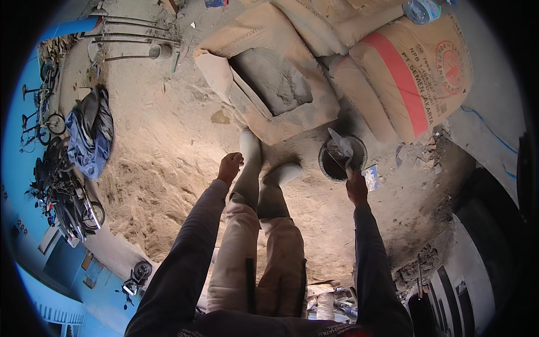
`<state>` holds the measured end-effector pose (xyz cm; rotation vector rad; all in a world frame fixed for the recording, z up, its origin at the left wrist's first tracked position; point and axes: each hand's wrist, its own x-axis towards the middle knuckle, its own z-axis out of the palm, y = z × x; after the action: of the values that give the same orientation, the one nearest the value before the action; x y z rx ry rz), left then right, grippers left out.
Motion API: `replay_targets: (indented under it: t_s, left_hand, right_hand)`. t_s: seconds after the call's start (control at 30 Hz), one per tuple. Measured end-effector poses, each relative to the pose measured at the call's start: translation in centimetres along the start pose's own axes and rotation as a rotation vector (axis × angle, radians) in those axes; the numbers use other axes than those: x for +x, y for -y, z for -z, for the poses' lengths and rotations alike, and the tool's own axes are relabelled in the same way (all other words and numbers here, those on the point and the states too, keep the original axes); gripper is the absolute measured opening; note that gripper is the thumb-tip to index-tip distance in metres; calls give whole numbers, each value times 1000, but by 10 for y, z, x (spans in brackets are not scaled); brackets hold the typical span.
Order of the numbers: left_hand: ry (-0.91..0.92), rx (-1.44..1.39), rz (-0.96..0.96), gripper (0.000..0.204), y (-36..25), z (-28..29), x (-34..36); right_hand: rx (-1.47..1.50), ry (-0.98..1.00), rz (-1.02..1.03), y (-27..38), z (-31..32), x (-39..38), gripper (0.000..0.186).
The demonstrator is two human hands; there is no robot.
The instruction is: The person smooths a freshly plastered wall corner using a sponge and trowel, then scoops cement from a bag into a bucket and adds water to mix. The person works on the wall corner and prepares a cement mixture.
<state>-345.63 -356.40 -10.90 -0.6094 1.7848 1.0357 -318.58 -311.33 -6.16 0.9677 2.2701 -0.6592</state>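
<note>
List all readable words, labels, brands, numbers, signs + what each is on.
Wording, numbers and brands aren't copied here; locations only.
Red-striped bag: legible dark lines, plus a round red emblem.
Cut-open bag: dark print along its upper edge.
Bottle: coloured label, too small to read.
Shirt: pale and red print at the bottom edge, too small.
Trowel, bucket: no print visible.

Sandy ground (151, 174) open at left, bags (410, 78) across the far right.
Wide passage lies left of the left hand (230, 167); boots (251, 150) stand between the hands. The opened bag (320, 112) blocks the far side; the trowel (340, 144) obstructs the bucket (321, 159) mouth, near the right hand (357, 190).
</note>
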Motion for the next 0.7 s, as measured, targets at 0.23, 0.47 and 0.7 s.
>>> replay_targets:
  t_s: [0.23, 0.47, 0.7]
  left_hand:
    - [250, 26, -16, 85, -14, -50, 136]
    - [313, -298, 81, 69, 14, -88, 175]
    - [357, -406, 1, 47, 17, -68, 148]
  right_hand:
    - [-7, -212, 29, 59, -39, 9, 38]
    - [142, -321, 75, 98, -48, 17, 56]
    - [219, -450, 217, 141, -47, 69, 52]
